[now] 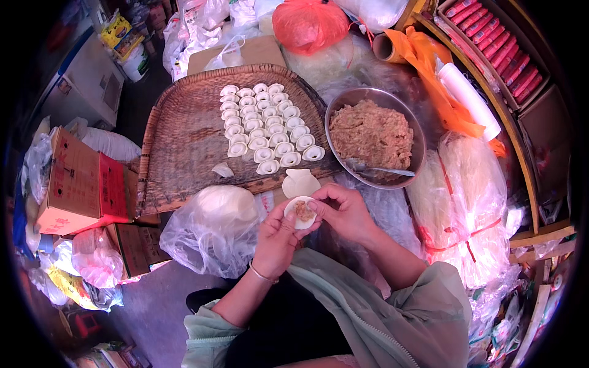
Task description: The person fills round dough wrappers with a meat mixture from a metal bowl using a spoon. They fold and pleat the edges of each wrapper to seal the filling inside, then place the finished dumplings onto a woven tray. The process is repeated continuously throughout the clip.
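Note:
A round dough wrapper [303,222] lies open across the fingers of my left hand [279,234], with a dab of minced filling [303,210] in its middle. My right hand [339,210] pinches the wrapper's right edge between thumb and fingers. Just beyond my hands lie a few flat wrappers [299,183], overlapping at the edge of a woven wicker tray [184,152]. Rows of folded dumplings [262,124] cover the tray's right part. To the right, a steel bowl [329,133] holds a mound of minced filling [370,131], with a metal spoon [386,171] resting in it.
A clear plastic bag [202,234] with white dough-like contents sits left of my hands. Bundled noodles in plastic [464,207] lie at right, below an orange plastic bag [453,101]. Cardboard boxes [73,184] stand at left. A red bag [310,25] is behind the tray.

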The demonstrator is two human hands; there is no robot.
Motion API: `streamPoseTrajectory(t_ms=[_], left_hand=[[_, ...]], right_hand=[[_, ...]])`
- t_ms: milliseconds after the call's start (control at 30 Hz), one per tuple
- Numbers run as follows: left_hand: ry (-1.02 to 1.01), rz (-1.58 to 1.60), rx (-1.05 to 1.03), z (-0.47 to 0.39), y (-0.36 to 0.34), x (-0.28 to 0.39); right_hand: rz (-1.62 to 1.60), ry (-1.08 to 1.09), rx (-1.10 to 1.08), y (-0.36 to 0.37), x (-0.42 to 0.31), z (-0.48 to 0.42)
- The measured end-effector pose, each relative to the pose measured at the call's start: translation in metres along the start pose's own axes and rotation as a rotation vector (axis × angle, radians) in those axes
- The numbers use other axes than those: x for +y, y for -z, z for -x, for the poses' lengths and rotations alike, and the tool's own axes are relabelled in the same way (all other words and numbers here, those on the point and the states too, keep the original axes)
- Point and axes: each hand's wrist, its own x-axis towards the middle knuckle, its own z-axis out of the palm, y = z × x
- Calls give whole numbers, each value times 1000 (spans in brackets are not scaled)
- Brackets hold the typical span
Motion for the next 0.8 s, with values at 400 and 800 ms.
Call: streamPoseTrajectory(t_ms=[400, 800], left_hand=[[28, 129, 58, 0, 9, 6], [-12, 90, 207, -3, 18, 1]], right_hand=[[-18, 67, 180, -12, 16, -7], [421, 619, 81, -36, 15, -7]])
